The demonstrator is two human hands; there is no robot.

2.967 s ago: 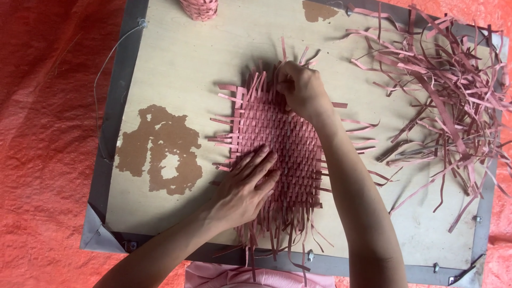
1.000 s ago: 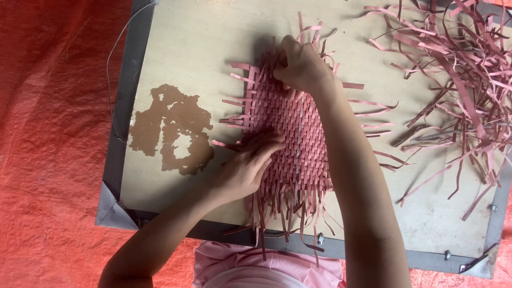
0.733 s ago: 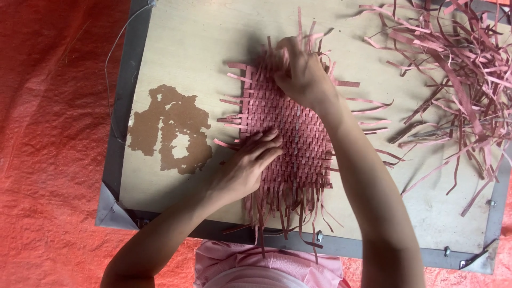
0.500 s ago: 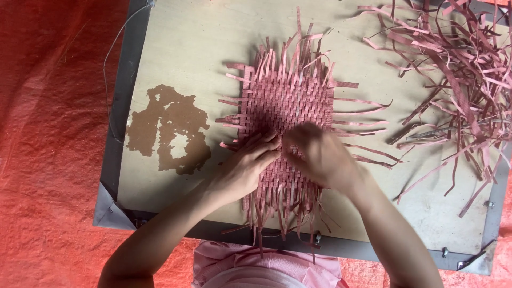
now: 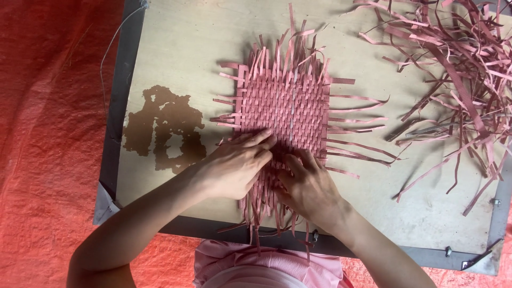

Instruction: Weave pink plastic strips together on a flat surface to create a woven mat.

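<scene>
Two hands, ours, lie flat on the near edge of the woven pink mat [image 5: 285,109]. Left hand [image 5: 234,165]: released, fingers spread, pressing the weave. Right hand [image 5: 309,186]: has come down from the mat's far edge half a second ago; fingers tucked among the loose near strips, grip not discernible. Mat: middle of the wooden board [image 5: 181,53]. Spare pink strips [image 5: 458,74]: far right corner. Brown stain [image 5: 162,128]: left side.

Craft workspace — wooden board [image 5: 186,53], loose pink strips [image 5: 464,69], orange tarp [image 5: 48,133]
</scene>
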